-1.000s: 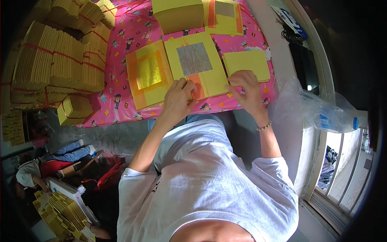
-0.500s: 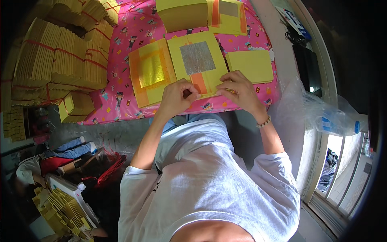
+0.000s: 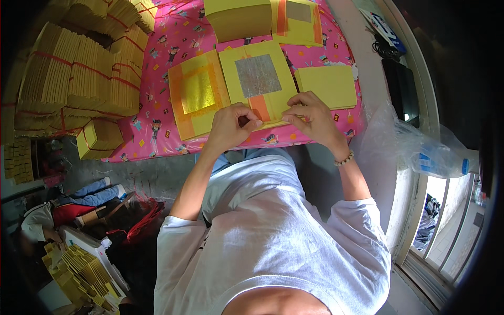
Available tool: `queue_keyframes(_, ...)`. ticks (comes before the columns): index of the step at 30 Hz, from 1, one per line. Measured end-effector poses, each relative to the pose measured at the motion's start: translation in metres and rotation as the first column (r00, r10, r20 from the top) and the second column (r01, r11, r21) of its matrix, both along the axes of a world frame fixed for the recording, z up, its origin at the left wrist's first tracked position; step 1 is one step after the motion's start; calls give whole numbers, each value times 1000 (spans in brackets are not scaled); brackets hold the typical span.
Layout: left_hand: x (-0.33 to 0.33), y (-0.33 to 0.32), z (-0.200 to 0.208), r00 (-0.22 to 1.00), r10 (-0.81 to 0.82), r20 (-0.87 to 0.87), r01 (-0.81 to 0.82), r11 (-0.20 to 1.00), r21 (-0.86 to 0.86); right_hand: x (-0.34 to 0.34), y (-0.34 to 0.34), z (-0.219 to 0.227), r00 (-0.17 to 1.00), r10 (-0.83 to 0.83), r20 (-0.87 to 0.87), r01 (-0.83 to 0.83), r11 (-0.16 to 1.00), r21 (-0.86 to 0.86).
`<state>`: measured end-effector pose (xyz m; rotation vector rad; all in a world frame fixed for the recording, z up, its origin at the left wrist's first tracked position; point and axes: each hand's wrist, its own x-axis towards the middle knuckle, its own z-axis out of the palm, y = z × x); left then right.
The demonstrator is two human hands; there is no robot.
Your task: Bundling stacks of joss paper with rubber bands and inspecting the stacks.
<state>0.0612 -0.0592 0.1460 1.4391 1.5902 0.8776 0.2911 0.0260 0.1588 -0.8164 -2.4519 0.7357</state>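
A yellow paper sheet (image 3: 229,62) with a silver foil square (image 3: 258,75) and an orange stripe lies in front of me. My left hand (image 3: 231,126) pinches its near edge between thumb and index finger. At the right end of that edge, my right hand (image 3: 314,118) is closed in a pinch, thumb and fingers on the paper. The edge looks slightly raised or folded; its exact shape is partly hidden by my fingers. Left of the sheet lies orange-banded yellow paper (image 3: 176,100) with a gold foil square (image 3: 198,92). A plain yellow paper stack (image 3: 328,86) sits to the right.
Bundled yellow paper (image 3: 50,79) tied with red string fills the table's left. A tall yellow stack (image 3: 239,23) and silver-foil sheets (image 3: 310,32) stand at the back of the pink patterned table (image 3: 152,126). A plastic bag (image 3: 391,134) hangs at right. Another person (image 3: 39,218) is lower left.
Both hands stay almost in place at the sheet's near edge. The papers have barely shifted in the picture.
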Motion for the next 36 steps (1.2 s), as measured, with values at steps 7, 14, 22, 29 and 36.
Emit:
queue_keyframes(7, -1, 1, -3, 1000, 16, 20, -16, 999, -28, -1, 0, 3, 1000, -4, 9, 4, 1000, -1)
queue_keyframes(14, 3, 1, 10, 997, -50, -65, 55, 996, 72, -7, -2, 2, 1000, -12, 28, 5, 974, 226)
queue_keyframes(22, 24, 10, 14, 875, 33, -482, 181, 902, 391, -21, 1, 30, 997, -55, -60, 71, 951, 300)
queue_keyframes(29, 11, 6, 37, 939, 268, -215, -63, 750, 659, -36, 14, -3, 706, -419, -571, 64, 841, -538)
queue_keyframes(36, 14, -10, 39, 914, -19, 405, -141, 921, 363, -37, 12, -15, 737, -89, -670, -372, 775, -512)
